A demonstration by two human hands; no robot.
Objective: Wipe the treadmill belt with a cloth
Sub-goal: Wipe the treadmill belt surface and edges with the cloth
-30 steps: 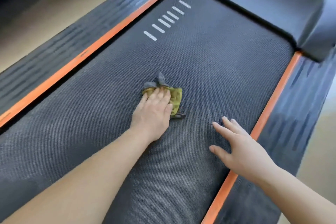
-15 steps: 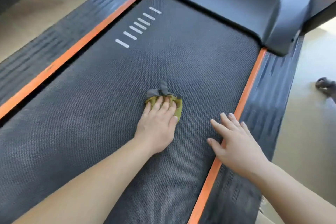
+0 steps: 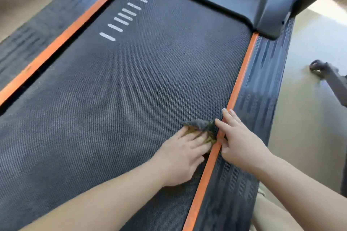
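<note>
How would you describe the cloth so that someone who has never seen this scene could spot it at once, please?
Start from the treadmill belt, the wide dark textured surface, and follow it to the orange strip on its right edge. There, beneath the fingers of the left hand and beside the right hand, lies the cloth. It is the only crumpled, soft thing there, grey and yellow-green.

The treadmill belt is dark, finely textured and flat, with a row of white dashes near its far end. The cloth, crumpled, seemingly yellow-green with grey folds, lies at the belt's right edge.
</note>
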